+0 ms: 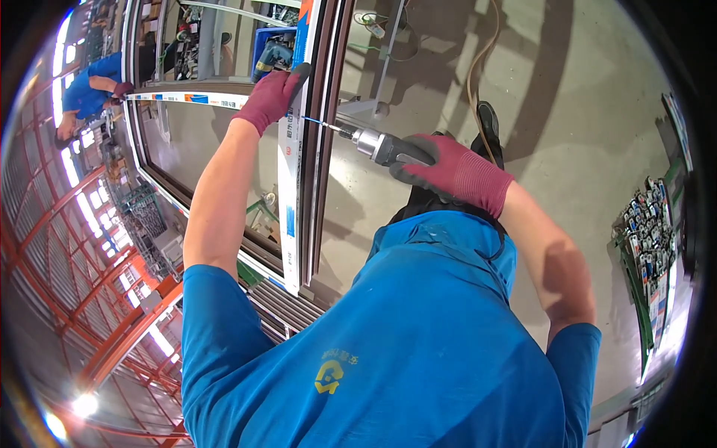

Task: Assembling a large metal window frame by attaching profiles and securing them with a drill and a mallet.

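Observation:
My right hand (455, 164), in a maroon and dark grey glove, is closed around a silver and black drill (371, 143). Its long, thin bit points left at the side of a brown metal window frame (318, 168), and the tip reaches the profile. Whether it has entered the metal I cannot tell. My left hand (272, 98), gloved alike, is closed over the frame's upper face a little beyond the bit, thumb and fingers across the profile. White protective film with blue and orange print covers parts of the frame.
Beyond the frame, a blue bin (263, 41) holds a teal power drill (276, 57). A co-worker (93, 86) in blue touches the frame's left side. An air hose (472, 75) runs along the floor near my shoe (488, 123). Hardware pieces (648, 231) crowd a rack at the right.

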A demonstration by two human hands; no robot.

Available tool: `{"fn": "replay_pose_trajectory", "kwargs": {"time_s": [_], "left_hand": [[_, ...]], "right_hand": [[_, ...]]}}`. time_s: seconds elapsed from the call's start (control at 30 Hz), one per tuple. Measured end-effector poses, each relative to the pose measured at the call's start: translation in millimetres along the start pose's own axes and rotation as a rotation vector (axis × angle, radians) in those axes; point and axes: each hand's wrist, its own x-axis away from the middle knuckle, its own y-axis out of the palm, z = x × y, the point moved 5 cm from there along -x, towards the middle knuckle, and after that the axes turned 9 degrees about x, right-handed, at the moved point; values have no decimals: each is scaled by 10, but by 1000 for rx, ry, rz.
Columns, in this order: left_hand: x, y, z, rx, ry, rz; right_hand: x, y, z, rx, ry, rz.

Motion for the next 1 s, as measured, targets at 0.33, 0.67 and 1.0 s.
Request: {"fn": "replay_pose_trajectory", "kwargs": {"time_s": [0.33, 0.67, 1.0], "left_hand": [[36, -143, 102, 246, -92, 132], [20, -91, -21, 351, -145, 241], [13, -38, -51, 253, -106, 208]], "right_hand": [[78, 176, -13, 93, -19, 128], [-105, 172, 8, 97, 5, 208], [-37, 183, 87, 55, -61, 163]]}}
